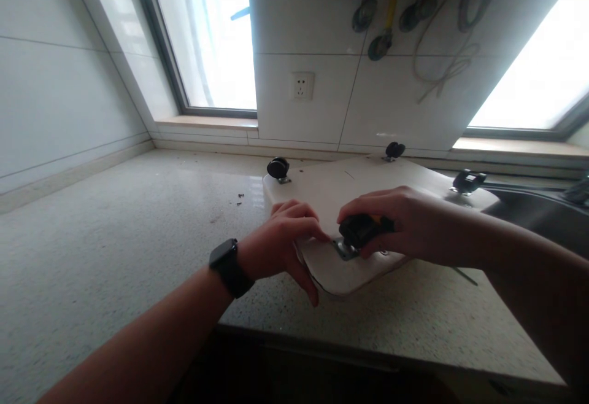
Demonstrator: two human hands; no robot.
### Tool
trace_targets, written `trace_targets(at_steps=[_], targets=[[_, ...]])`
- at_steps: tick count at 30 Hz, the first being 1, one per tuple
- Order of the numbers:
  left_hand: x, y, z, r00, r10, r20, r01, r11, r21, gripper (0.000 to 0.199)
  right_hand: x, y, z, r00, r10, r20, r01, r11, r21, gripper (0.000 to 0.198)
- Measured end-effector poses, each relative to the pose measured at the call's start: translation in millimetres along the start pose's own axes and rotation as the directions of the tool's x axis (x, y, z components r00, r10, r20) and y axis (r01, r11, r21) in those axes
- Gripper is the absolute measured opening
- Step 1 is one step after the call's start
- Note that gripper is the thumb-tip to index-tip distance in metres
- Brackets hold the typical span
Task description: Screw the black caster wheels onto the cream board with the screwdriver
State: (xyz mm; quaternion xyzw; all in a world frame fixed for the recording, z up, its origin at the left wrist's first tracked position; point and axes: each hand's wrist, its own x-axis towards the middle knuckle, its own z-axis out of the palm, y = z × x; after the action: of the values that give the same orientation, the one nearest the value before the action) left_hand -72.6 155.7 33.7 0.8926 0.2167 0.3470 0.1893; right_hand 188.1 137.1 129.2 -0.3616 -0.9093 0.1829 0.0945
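Note:
A white board (322, 192) with rounded corners lies on the counter, its black casters pointing up. My left hand (289, 232) grips its near left edge. One fingertip reaches the metal plate (344, 249) of the nearest caster. My right hand (391, 220) is closed around that black caster (356, 229), whose plate rests at the board's front corner. A bit of yellow-orange shows beside the caster under my right fingers; I cannot tell what it belongs to. The other casters stand at the back left (278, 169), back right (394, 151) and right (468, 181) of the board.
Small screws (240, 196) lie on the speckled counter (151, 238) left of the board. A thin metal rod (465, 277) lies to the right of the board. The sink (529, 207) is at the right. A socket (302, 86) and pipes (365, 11) are on the tiled wall.

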Motion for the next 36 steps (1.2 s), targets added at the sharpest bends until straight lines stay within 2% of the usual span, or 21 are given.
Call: trace_targets(at_steps=[29, 36], targets=[[0.3, -3.0, -0.4, 1.000, 0.025, -0.007, -0.025, 1.000, 0.000, 0.077, 7.0, 12.6, -4.0, 0.998, -0.015, 0.062, 0.013, 0.999, 0.040, 0.041], [0.4, 1.0, -0.2, 1.000, -0.020, -0.006, 0.020, 1.000, -0.003, 0.079, 7.3, 19.6, -8.6, 0.993, -0.031, 0.114, 0.020, 0.995, 0.098, 0.045]])
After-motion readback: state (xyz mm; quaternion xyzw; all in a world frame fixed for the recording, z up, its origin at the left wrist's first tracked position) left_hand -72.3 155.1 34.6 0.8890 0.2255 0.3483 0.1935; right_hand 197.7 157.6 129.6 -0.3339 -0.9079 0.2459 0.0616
